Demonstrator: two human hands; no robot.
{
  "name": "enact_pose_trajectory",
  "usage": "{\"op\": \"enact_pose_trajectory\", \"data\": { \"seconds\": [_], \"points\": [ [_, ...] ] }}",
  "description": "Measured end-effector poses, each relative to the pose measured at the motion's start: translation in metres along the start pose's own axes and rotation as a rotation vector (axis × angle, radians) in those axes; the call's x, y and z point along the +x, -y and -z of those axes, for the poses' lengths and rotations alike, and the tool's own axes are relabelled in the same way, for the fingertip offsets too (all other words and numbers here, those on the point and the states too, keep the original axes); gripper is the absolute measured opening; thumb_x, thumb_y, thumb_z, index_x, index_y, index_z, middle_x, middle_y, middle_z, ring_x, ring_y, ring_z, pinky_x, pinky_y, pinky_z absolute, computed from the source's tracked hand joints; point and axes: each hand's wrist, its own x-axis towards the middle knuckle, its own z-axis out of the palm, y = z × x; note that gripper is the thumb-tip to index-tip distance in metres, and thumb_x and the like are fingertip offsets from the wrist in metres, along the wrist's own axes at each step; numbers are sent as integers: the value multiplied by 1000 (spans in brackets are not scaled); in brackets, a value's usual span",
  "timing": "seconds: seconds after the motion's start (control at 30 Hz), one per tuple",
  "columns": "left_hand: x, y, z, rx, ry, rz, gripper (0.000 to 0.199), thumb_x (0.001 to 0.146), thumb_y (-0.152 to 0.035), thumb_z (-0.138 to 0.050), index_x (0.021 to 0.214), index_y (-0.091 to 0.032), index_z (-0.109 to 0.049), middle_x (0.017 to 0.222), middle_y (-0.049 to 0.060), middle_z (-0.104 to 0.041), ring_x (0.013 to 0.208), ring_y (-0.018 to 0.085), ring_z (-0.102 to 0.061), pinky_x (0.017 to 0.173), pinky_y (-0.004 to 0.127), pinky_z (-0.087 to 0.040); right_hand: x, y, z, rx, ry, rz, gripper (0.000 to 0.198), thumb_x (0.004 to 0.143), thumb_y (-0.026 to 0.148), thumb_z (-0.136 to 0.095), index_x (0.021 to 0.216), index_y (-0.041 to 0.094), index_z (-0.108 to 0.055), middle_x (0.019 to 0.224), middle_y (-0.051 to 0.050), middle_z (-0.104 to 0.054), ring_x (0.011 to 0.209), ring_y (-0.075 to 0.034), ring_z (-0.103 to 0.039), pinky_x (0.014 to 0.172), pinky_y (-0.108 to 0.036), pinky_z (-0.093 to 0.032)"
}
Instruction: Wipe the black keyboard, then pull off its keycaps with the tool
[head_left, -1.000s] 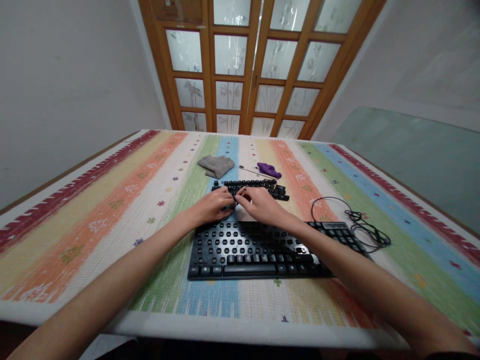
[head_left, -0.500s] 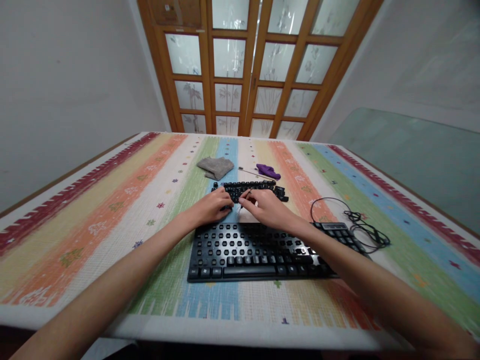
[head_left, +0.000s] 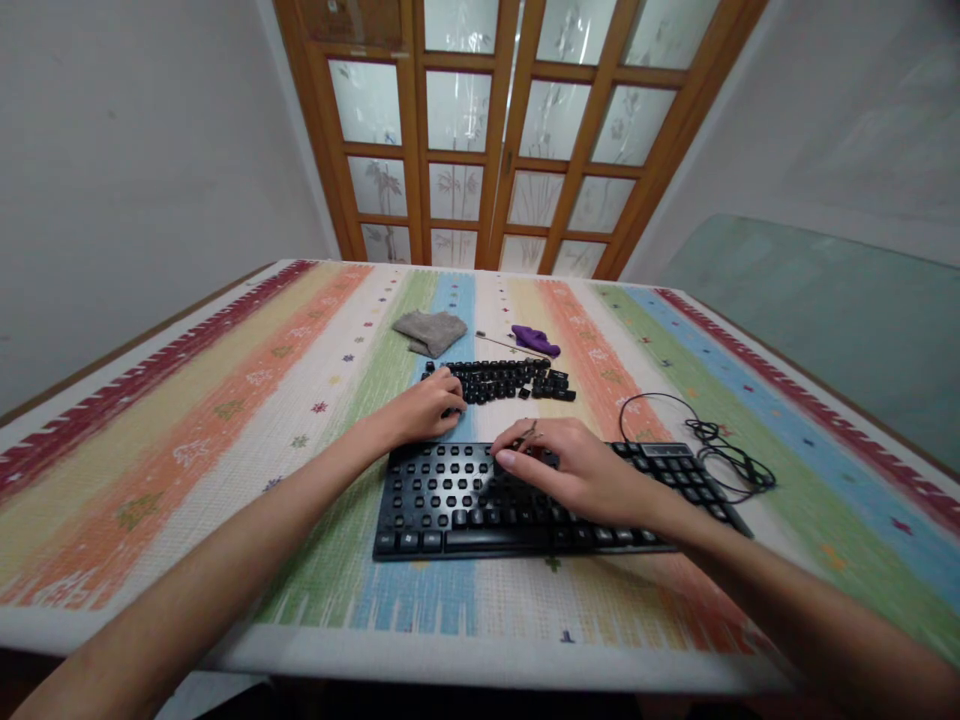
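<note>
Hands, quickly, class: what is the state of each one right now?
Left hand: curled, fingertips on the loose keycaps; a grip cannot be told.
Right hand: over the keyboard, pinching a small thin object.

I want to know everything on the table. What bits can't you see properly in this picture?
- Head view: the right hand covers the middle of the keyboard.
- A small thin thing at its fingertips is too small to name.
- The left hand hides the near end of the loose keycaps.
- Key letters are too small to read.
- The elbows are cut off by the bottom edge.
</note>
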Motion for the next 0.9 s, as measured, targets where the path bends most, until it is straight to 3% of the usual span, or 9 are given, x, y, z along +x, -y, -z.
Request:
{"op": "enact_pose_trajectory", "data": {
  "seconds": [0.17,0.33,0.53,0.63,0.77,0.9],
  "points": [
    [-1,-2,0,10,7,-2,16,85,-11,-59,81,-16,-74,91,8,-63,92,22,-52,86,36,-47,-6,1,-2,-14,3,-10,23,98,30,-54,99,14,-70,90,-6,-75,80,-17,-68,75,-29,-48],
    [-4,-2,0,-24,-5,23,21,84,-10,-62,101,-14,-73,95,9,-64,96,23,-52,87,36,-47,-7,1,-3,-6,8,-11,23,98,31,-54,99,14,-70,89,-6,-74,79,-16,-67,75,-29,-48],
    [-8,-1,-1,-29,-13,18,14,87,-12,-60,92,-15,-72,94,9,-63,95,23,-52,87,37,-47,-10,2,-5,12,25,-13,21,98,30,-56,101,15,-70,90,-5,-74,79,-15,-67,75,-27,-48],
    [-10,-1,0,-37,-27,27,16,88,-13,-60,100,-14,-71,97,9,-62,96,23,-53,87,38,-48,-11,4,-7,18,21,-11,21,98,30,-56,101,14,-70,91,-5,-74,79,-15,-67,75,-27,-49],
    [-20,1,6,-37,-67,52,27,86,-16,-62,113,-14,-67,101,10,-62,99,24,-54,88,40,-49,-13,5,-7,23,19,-1,21,98,31,-56,102,15,-70,92,-5,-74,79,-14,-67,76,-27,-49],
    [-37,7,15,-36,-95,92,26,87,-18,-61,112,-15,-67,101,9,-62,97,23,-55,88,41,-49,-14,6,-8,21,20,3,20,98,30,-57,101,16,-70,90,-4,-74,78,-14,-66,75,-26,-49]
  ]
}}
